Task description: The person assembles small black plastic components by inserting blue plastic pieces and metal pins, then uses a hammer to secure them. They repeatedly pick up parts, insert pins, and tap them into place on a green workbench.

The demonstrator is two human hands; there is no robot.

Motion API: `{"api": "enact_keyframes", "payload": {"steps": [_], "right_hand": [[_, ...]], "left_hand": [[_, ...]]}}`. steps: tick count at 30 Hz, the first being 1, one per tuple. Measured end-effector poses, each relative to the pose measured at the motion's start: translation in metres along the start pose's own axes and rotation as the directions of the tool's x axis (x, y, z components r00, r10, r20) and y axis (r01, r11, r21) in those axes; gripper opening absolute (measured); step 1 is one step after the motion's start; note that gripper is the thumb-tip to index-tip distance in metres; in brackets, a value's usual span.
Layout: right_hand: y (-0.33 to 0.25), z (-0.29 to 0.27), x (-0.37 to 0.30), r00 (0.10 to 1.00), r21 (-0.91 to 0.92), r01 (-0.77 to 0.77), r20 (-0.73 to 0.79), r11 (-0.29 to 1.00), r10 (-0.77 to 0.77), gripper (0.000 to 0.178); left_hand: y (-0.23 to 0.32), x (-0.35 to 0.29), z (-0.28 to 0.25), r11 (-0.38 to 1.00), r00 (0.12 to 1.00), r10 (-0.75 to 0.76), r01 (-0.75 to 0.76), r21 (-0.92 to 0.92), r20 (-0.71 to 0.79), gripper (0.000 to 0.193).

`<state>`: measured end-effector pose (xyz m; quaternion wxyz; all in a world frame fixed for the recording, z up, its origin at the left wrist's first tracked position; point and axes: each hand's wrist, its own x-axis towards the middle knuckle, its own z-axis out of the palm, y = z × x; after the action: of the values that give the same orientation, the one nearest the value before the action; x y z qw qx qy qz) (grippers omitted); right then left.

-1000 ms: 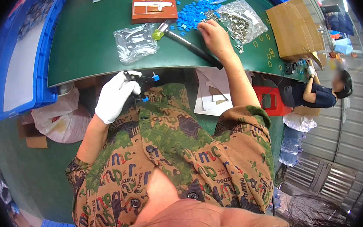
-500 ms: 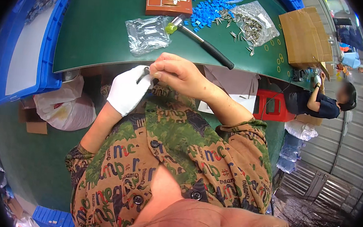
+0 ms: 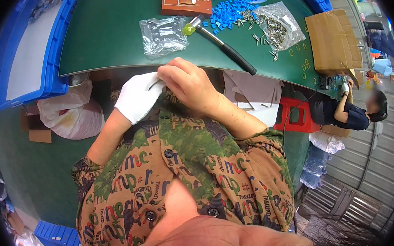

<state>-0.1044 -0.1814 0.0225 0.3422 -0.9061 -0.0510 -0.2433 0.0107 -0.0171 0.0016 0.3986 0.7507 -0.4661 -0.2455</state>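
Observation:
My left hand [image 3: 138,97], in a white glove, meets my bare right hand [image 3: 188,84] just off the near edge of the green table [image 3: 115,42]. Both hands are closed, with the fingertips pressed together. Whatever sits between them is hidden by the fingers. Beyond them on the table lie a clear plastic bag [image 3: 163,36] of dark parts and a hammer [image 3: 226,49] with a black grip and a yellow-green face. Farther back are a red-brown block [image 3: 186,9], a heap of blue plastic pieces [image 3: 226,13] and a clear bag of metal pins [image 3: 280,30].
A blue crate [image 3: 30,68] stands at the left. On the right are a cardboard box [image 3: 334,41] and thin yellow rings [image 3: 304,66]. Below the table sit a red stool [image 3: 294,116] and a white plastic bag [image 3: 75,113]. A co-worker [image 3: 353,112] works at the far right.
A dark piece that showed between my fingers is now out of sight. My right hand has turned and its fingers have curled closer onto the glove. The view has shifted slightly.

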Motion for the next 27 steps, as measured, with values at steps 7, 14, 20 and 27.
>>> {"api": "enact_keyframes", "payload": {"steps": [7, 14, 20, 27], "right_hand": [[0.017, -0.007, -0.001, 0.993, -0.062, 0.077, 0.092, 0.995, -0.071, 0.029], [0.028, 0.003, -0.011, 0.967, -0.189, 0.235, 0.144, 0.953, -0.210, 0.030], [0.034, 0.017, -0.023, 0.977, -0.185, 0.212, 0.049, 0.960, -0.206, 0.027], [0.037, 0.026, -0.035, 0.978, -0.148, 0.207, 0.007, 0.967, -0.208, 0.027]], "left_hand": [[-0.003, -0.008, -0.011, 0.842, 0.946, -0.191, 0.295, -0.452, 0.262, 0.030], [-0.018, -0.017, -0.004, 0.775, 0.922, -0.170, 0.343, -0.531, 0.348, 0.029], [-0.023, -0.017, 0.000, 0.792, 0.917, -0.192, 0.355, -0.496, 0.349, 0.027], [-0.020, -0.021, 0.004, 0.851, 0.933, -0.122, 0.274, -0.447, 0.339, 0.028]]}}
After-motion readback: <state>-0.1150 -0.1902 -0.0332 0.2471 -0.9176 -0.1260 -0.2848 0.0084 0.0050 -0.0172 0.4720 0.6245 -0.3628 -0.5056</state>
